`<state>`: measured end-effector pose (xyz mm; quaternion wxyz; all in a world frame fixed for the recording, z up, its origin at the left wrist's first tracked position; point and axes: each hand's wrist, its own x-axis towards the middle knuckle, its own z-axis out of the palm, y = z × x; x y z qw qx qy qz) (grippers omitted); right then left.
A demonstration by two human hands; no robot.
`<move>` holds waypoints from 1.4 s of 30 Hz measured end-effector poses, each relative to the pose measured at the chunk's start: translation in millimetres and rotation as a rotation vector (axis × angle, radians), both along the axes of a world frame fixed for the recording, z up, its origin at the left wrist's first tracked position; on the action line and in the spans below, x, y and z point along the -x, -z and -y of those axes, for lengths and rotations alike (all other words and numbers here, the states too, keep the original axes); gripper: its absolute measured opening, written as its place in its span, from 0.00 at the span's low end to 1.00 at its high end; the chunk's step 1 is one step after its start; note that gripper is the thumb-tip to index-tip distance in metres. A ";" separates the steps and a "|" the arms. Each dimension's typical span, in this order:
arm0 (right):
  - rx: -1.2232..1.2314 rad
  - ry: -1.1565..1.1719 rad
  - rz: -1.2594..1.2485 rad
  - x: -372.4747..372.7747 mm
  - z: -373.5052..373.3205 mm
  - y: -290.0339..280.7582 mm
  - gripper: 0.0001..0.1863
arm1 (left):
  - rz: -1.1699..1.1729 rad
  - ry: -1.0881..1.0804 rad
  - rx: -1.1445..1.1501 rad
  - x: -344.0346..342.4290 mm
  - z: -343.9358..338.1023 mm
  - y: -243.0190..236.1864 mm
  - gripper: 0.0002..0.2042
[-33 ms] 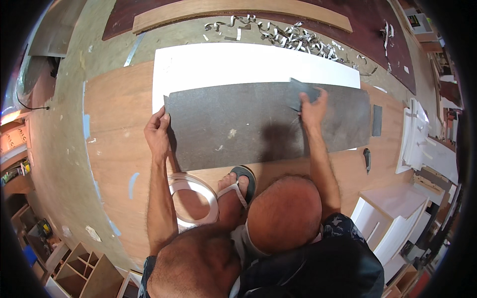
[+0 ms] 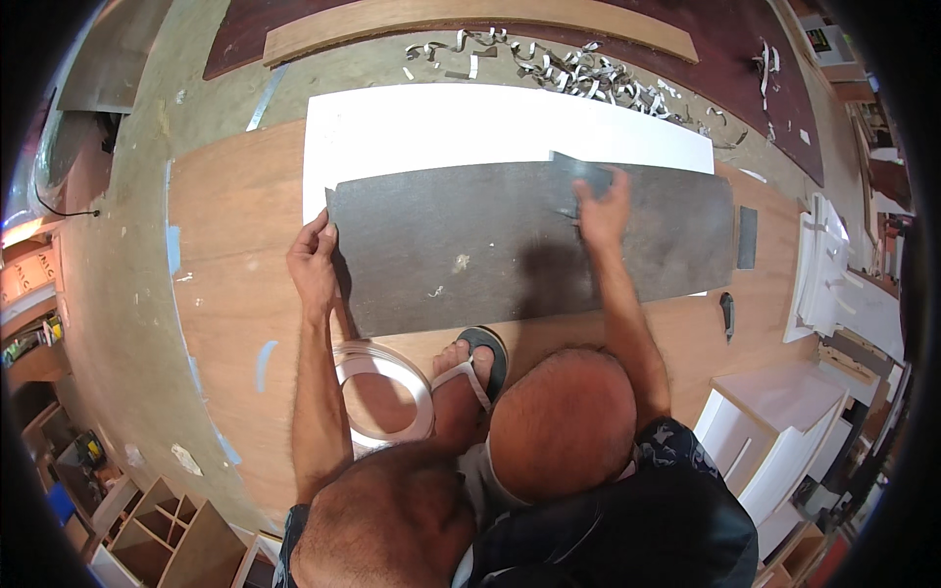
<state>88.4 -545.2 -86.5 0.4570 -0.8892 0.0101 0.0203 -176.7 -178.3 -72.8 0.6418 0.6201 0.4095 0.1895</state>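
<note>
We see the dark sheet point(image 2: 451, 225) lying partly over the white panel point(image 2: 412, 127). Our left hand point(image 2: 314, 260) pinches its left edge, apparently to steady it; our right hand point(image 2: 602, 208) grips a small dark pad point(image 2: 567, 172) at its far edge. Nearby, the white roll point(image 2: 421, 400) and cutter point(image 2: 727, 316) rest beside the sheet, probably for easy reach.

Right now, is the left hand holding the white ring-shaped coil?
No, the left hand is at the left edge of the dark grey rectangular sheet; the white coil lies apart from that hand.
</note>
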 end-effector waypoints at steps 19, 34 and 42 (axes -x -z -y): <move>-0.134 -1.012 -0.195 108.9 -216.1 -48.2 0.26 | 0.099 0.106 0.475 12.5 -31.8 9.3 0.26; 0.621 -0.092 0.175 -92.8 120.5 -70.3 0.29 | 0.035 0.078 0.191 9.0 -27.1 10.9 0.17; 0.190 0.101 0.280 -160.6 275.0 -44.1 0.33 | 0.043 0.166 0.294 10.1 -33.2 5.5 0.20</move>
